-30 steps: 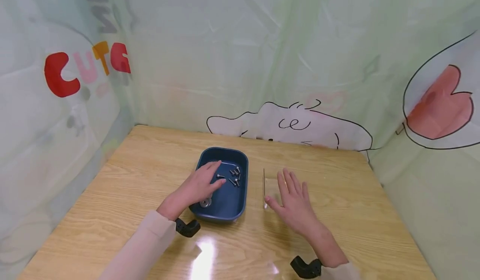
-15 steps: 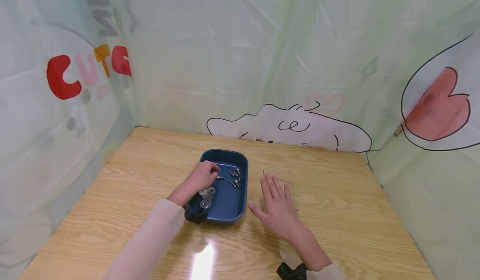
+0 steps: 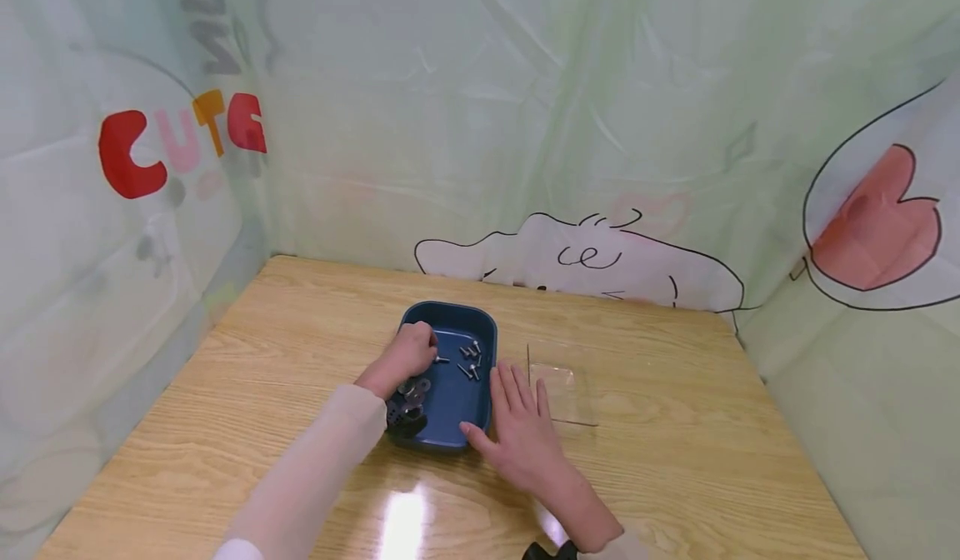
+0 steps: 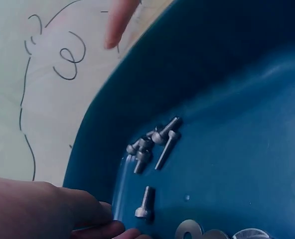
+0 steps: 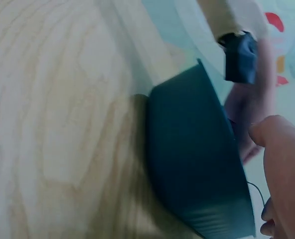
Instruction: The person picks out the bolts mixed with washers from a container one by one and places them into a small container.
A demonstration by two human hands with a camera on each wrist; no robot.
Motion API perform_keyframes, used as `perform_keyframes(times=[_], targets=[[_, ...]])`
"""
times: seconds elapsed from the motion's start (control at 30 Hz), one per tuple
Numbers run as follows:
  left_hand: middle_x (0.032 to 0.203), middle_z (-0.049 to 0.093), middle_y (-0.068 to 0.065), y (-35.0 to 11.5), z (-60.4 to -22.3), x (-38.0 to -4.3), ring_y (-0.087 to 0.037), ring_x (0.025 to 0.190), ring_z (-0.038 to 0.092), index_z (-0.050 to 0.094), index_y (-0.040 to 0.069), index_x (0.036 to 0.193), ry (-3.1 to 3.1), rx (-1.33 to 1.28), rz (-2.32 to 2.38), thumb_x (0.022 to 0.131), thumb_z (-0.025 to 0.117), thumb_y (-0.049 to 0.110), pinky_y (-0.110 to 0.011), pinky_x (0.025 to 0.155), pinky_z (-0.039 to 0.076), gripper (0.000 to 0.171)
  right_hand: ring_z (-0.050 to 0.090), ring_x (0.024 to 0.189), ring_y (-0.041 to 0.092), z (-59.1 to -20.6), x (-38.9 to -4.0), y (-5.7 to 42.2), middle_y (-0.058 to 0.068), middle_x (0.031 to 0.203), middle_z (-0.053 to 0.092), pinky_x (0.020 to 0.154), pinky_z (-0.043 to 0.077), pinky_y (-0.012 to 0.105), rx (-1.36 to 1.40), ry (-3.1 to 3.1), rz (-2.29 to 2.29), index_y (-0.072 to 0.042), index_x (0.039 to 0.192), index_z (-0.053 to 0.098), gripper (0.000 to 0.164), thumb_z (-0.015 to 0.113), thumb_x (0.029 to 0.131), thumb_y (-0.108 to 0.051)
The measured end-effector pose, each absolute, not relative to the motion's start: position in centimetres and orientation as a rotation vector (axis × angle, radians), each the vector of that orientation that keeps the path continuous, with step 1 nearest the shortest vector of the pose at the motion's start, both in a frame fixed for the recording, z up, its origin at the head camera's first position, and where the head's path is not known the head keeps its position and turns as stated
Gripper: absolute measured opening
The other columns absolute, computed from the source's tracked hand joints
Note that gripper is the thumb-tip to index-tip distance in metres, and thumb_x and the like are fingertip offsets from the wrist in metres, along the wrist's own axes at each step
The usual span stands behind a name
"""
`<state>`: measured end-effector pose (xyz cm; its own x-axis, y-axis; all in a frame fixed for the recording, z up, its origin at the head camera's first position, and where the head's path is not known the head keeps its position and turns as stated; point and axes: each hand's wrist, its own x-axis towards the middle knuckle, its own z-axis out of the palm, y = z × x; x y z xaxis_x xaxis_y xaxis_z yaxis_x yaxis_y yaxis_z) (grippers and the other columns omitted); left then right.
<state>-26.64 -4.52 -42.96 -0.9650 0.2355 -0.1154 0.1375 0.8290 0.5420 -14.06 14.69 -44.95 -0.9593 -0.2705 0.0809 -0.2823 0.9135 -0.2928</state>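
Your left hand (image 3: 411,352) curls inside the blue tray (image 3: 453,414), its hold unclear; your right hand (image 3: 525,431) lies straight-fingered at the rim. Wall lettering (image 3: 180,160) reads "CUT"; the tray contains bolts (image 4: 166,150) and washers (image 4: 196,229).

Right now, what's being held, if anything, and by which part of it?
The left hand reaches into the blue tray; whether it holds anything can't be told. The right hand grips nothing.

I wear long, pale pinkish-beige sleeves (image 3: 311,460), with a chunky black device (image 5: 241,59) at each wrist; my left hand (image 3: 410,350) and right hand (image 3: 521,431) are bare.
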Motion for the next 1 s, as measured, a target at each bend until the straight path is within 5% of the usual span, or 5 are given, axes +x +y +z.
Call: perform_keyframes(times=[0.53, 1.0], targets=[[0.106, 0.072, -0.016, -4.0, -43.4, -26.5, -0.024, 0.091, 0.068, 0.072, -0.002, 0.107, 2.837, 0.316, 0.844, 0.095, 0.060, 0.003, -0.039, 0.086, 0.061, 0.018, 0.012, 0.155, 0.032, -46.1, -13.8, 13.0, 0.015, 0.166, 0.014, 0.124, 0.009, 0.062, 0.332, -3.011, 0.340, 0.001, 0.155, 0.024, 0.089, 0.045, 0.096, -0.063], [0.087, 0.070, -0.008, -3.6, -43.4, -26.6, -0.018, 0.074, 0.062, 0.074, 0.003, 0.088, 2.804, 0.274, 0.880, 0.083, 0.078, 0.005, -0.030, 0.067, 0.057, 0.006, 0.013, 0.154, 0.033, -46.6, -13.8, 12.9, 0.017, 0.166, 0.015, 0.124, 0.011, 0.061, 0.315, -2.987, 0.360, 0.001, 0.155, 0.025, 0.086, 0.046, 0.097, -0.059]])
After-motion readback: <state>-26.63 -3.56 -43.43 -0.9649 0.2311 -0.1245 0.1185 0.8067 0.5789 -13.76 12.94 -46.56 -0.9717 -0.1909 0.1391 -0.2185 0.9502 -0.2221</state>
